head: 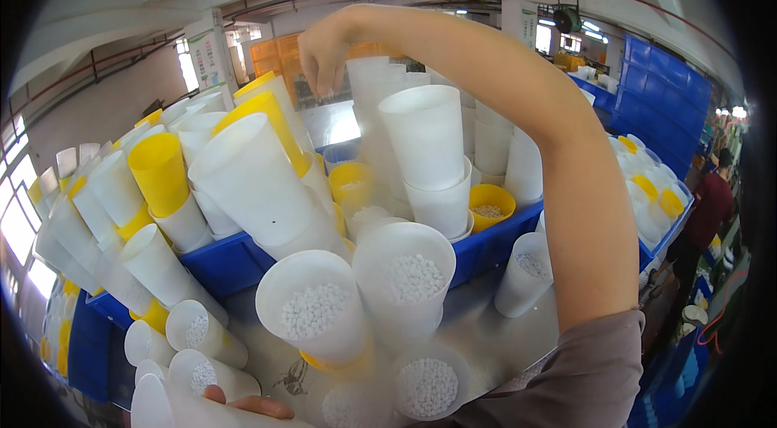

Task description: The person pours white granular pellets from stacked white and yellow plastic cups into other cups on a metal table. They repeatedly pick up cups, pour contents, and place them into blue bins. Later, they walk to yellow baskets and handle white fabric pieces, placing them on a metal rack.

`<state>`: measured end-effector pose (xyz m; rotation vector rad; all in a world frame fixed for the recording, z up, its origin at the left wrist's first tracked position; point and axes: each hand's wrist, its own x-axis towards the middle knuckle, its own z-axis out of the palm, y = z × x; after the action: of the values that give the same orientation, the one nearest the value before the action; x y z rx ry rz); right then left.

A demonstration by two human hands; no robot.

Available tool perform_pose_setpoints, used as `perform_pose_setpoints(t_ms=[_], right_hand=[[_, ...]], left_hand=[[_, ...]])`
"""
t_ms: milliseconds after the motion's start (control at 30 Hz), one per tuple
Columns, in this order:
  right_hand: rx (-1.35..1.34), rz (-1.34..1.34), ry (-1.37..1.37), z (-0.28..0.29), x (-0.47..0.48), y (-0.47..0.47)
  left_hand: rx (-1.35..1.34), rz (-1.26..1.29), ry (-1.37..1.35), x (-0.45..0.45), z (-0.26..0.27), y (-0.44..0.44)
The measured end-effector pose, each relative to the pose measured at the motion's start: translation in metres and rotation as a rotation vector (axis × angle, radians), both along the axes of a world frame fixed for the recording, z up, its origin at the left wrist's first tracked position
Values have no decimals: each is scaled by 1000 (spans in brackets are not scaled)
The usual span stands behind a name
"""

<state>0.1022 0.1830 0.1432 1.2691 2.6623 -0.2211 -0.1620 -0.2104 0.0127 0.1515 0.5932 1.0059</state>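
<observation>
My right hand (pixel 328 58) is raised at the back, past the tall stacked cups. Its fingers point down, closed together, with a few white pellets (pixel 329 93) at the tips. At the bottom edge, fingers of my left hand (pixel 258 407) wrap a white plastic cup (pixel 182 404) tilted on its side; the rest of that hand is out of frame. In front of me stand two large white cups, a left one (pixel 309 264) and a right one (pixel 403 246), both holding white pellets. Another pellet-filled cup (pixel 431 388) is below them.
Blue plastic crates (pixel 224 264) hold leaning stacks of white and yellow cups (pixel 158 167). More cups lie at lower left on the metal tabletop (pixel 479 349), and one pellet cup (pixel 525 276) stands beside my forearm. A person (pixel 710 203) is at the far right.
</observation>
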Motion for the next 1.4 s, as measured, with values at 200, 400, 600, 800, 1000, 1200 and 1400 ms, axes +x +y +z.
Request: perform_pose_setpoints(t_ms=[200,400,600,800,1000,1200,1400], right_hand=[[-39,-7,-157,-18,-14,5],[211,51,-53,-14,-8,4],[820,280,265,15,40,-90],[474,-237,-53,-20,102,-318],[431,-327,-47,-154,131,-364],[687,-173,207,-109,159,-351],[974,-309,57,-54,126,-223]], left_hand=[[131,-68,-67,-9,-24,4],[426,131,341,-4,-59,23],[1106,881,719,48,-129,34],[1247,1074,668,71,-140,36],[1324,1226,559,92,-131,41],[1389,1079,475,84,-129,37],[1419,1080,575,87,-129,41]])
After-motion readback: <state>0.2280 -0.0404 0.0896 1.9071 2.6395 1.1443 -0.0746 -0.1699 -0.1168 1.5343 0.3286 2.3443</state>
